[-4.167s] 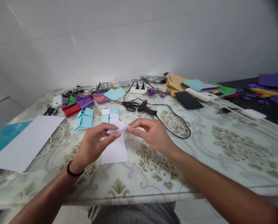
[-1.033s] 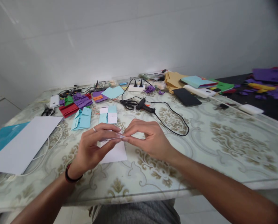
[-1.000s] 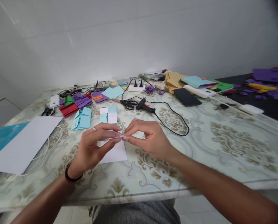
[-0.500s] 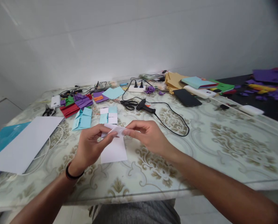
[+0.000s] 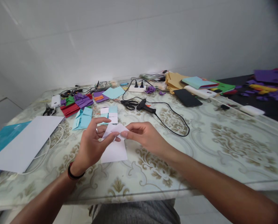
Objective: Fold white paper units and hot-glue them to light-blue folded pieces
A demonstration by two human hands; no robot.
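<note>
The folded white paper (image 5: pixel 119 128) is held in both hands near the middle of the counter (image 5: pixel 199 146), over the far end of a flat white sheet (image 5: pixel 114 153); whether the two pieces touch cannot be told. Its upper part shows slanted folded edges, with a point directed away from the person.

The left hand (image 5: pixel 91 144) has its thumb on the near side of the paper and fingertips showing beneath; the forefinger is raised clear, so this grip is partly spread yet has hold of the piece. A ring is on one finger and a dark wristband (image 5: pixel 73 173) on the wrist. The right hand (image 5: pixel 148 137) has its grip closed, thumb against fingers, pinching the paper's right edge.

Just beyond the hands lies a light-blue and white folded piece (image 5: pixel 113 119), partly hidden by the left forefinger. To its left is a light-blue folded piece (image 5: pixel 83 118), with red folded paper (image 5: pixel 69 110) behind that. To its right lie black-handled scissors (image 5: pixel 129 105) and a black glue gun (image 5: pixel 145 106), its cord looped on the counter. A white power strip (image 5: pixel 137 89) stands farther back, carrying two black plugs. At far left, a large white sheet (image 5: pixel 29 143) overlaps a blue item (image 5: pixel 7 135).
</note>
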